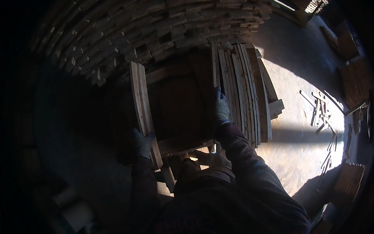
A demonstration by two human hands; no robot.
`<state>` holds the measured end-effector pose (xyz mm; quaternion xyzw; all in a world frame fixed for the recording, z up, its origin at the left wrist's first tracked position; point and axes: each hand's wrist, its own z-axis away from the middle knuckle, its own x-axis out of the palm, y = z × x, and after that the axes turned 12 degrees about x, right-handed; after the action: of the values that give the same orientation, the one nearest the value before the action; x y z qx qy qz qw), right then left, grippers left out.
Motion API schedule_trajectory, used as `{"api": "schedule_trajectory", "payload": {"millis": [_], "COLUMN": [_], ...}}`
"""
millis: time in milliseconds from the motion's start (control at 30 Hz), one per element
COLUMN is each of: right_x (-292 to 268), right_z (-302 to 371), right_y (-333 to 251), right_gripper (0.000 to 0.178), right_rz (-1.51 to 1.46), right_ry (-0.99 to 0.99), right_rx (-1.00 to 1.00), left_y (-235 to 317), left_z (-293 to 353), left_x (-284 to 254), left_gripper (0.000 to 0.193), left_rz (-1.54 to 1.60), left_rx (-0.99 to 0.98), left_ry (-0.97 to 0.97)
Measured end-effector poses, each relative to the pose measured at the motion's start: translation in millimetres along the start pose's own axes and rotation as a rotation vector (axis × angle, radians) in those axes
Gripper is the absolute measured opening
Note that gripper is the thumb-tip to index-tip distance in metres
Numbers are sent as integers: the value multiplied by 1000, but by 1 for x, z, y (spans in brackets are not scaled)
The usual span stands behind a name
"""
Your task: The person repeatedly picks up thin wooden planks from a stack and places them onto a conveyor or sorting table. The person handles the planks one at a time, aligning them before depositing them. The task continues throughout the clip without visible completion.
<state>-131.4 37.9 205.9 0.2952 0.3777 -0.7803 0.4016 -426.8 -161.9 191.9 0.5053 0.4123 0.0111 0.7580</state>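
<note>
Two or three pale wooden slats (pixel 141 89) stand close together on the left side of a dark wooden stand. My left hand (pixel 144 144), in a light work glove, is closed round their near part, with the thumb across the edge. On the stand's right side is a row of several upright-edged wooden boards (pixel 241 93). My right hand (pixel 222 109), also gloved, grips the leftmost slat (pixel 214 64) of that row, its forefinger pointing along it. Some of its fingers are hidden. Between the hands lies the shadowed wooden surface (pixel 177 101) of the stand.
A tall stack of timber (pixel 156 31) rises beyond the stand. Loose sticks (pixel 321 109) are scattered on the sunlit floor (pixel 288 152) at the right. Further wood stacks (pixel 353 84) stand along the right side. Deep shadow hides much of the left.
</note>
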Motion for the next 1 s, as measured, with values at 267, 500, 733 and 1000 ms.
{"api": "schedule_trajectory", "payload": {"millis": [267,500,733,1000], "right_x": [43,117,212,140], "right_z": [54,98,107,111], "right_y": [-13,-70,-99,-91], "right_gripper": [53,46,75,72], "right_rz": [-1373,-1503,-787,-568], "right_ry": [-606,-882,-478,-547], "right_rx": [-41,-116,-439,-272], "left_y": [-96,-141,-81,-63], "left_z": [-27,-29,-6,-10], "left_x": [-6,-39,-43,-13], "left_gripper": [97,76,73,81], "left_rz": [191,578,381,-157], "left_rx": [136,19,78,576], "left_ry": [-115,-89,-144,-424]}}
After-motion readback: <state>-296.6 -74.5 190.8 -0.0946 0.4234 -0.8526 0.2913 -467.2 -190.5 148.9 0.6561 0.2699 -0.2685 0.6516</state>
